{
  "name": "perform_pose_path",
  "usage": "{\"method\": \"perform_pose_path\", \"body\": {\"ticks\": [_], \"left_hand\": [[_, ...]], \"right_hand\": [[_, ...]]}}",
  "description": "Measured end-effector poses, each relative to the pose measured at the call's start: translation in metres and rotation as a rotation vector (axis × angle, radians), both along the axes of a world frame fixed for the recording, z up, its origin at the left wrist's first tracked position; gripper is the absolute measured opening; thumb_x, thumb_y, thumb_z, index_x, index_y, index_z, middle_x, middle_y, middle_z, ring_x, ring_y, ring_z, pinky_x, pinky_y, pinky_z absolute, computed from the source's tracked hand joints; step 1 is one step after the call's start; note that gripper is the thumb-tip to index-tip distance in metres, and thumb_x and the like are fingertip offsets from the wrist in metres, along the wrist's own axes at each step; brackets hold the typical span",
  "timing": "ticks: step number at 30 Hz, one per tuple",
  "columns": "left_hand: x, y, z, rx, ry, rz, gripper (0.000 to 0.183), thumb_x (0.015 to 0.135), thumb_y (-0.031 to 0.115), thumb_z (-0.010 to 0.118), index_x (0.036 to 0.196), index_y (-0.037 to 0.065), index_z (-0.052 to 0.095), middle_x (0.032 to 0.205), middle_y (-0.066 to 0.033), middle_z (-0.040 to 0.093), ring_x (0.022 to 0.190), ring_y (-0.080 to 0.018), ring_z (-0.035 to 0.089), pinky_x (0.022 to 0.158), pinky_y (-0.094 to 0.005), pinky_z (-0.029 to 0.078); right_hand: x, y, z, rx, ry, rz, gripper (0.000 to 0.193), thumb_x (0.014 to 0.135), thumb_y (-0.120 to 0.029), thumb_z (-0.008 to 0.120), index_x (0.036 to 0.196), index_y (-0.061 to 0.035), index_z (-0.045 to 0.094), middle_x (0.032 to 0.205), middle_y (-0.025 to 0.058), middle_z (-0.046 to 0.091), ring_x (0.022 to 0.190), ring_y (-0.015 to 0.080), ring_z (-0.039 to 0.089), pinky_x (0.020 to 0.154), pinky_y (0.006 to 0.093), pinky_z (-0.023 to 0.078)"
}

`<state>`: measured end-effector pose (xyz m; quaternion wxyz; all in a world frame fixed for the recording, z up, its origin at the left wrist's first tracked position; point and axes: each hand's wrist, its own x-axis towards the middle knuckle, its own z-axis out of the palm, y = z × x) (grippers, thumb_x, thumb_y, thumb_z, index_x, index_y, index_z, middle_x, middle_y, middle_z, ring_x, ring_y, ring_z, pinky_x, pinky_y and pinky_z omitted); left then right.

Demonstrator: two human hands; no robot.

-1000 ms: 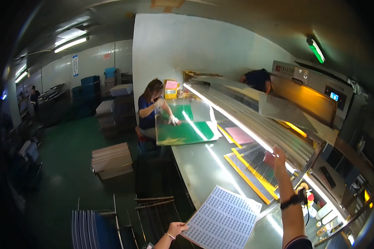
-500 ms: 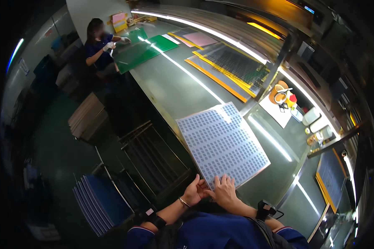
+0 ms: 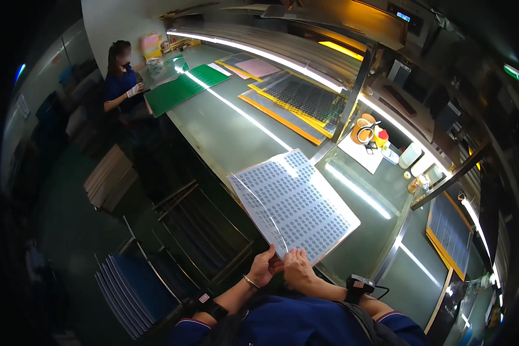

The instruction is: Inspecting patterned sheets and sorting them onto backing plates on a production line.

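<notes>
A pale sheet (image 3: 297, 207) printed with rows of small dark patterns lies aslant on the glossy green-grey table (image 3: 352, 248), its near left side at the table's edge. My left hand (image 3: 264, 267) grips its near corner, thumb on the edge and other fingers partly hidden. Just right of it, my right hand (image 3: 299, 270) is closed at the same corner, fingertips curled. From those fingertips a curved bright streak runs up the sheet's left side, like a clear film (image 3: 265, 212) bowed up from the surface. What lies inside the right fingers is hidden.
Yellow-edged mesh screens (image 3: 305, 98) lie farther along the table. A co-worker (image 3: 121, 78) stands at the far left by a green panel (image 3: 184, 89). Tape, scissors and bottles (image 3: 409, 154) stand at right. Racks (image 3: 135, 288) hold panels below left. A metal post (image 3: 354, 92) rises at the table.
My right hand has gone from fingers resting on the sheet to a closed grip at its corner. A curved streak has appeared along the sheet's left side. The co-worker's arms have moved.
</notes>
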<state>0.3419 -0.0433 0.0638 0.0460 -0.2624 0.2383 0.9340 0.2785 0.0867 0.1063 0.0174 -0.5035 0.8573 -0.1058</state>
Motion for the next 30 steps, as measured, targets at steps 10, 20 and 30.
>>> {"method": "perform_pose_path", "body": {"ticks": [10,20,30], "left_hand": [[-0.014,0.025,-0.026,-0.346,-0.017,0.159,0.022,0.085,0.020,0.059,0.083,-0.002,0.063,0.076,-0.0077,0.063,0.065,-0.0166,0.064,0.054,-0.0286,0.055],[-0.024,0.020,-0.006,-0.434,-0.061,0.231,0.016,0.081,0.013,0.063,0.075,-0.003,0.063,0.072,-0.0055,0.062,0.060,-0.0117,0.060,0.052,-0.0253,0.054],[-0.014,0.027,-0.072,-0.987,-0.113,0.232,0.022,0.082,0.013,0.061,0.069,-0.005,0.060,0.067,-0.0084,0.063,0.062,-0.0107,0.062,0.049,-0.0247,0.053]], "right_hand": [[-0.007,0.013,-0.004,-0.092,-0.333,-0.105,0.012,0.081,-0.011,0.050,0.088,-0.0014,0.050,0.081,0.0226,0.058,0.073,0.0436,0.057,0.062,0.0517,0.044],[-0.011,0.011,0.000,0.028,0.021,-0.130,0.021,0.083,-0.017,0.053,0.094,0.0003,0.055,0.098,0.0207,0.059,0.084,0.0368,0.059,0.069,0.0453,0.047],[-0.047,0.037,-0.013,0.077,-0.306,-0.240,0.028,0.090,-0.025,0.045,0.105,-0.0037,0.055,0.092,0.0192,0.063,0.086,0.0318,0.061,0.072,0.0410,0.048]]}}
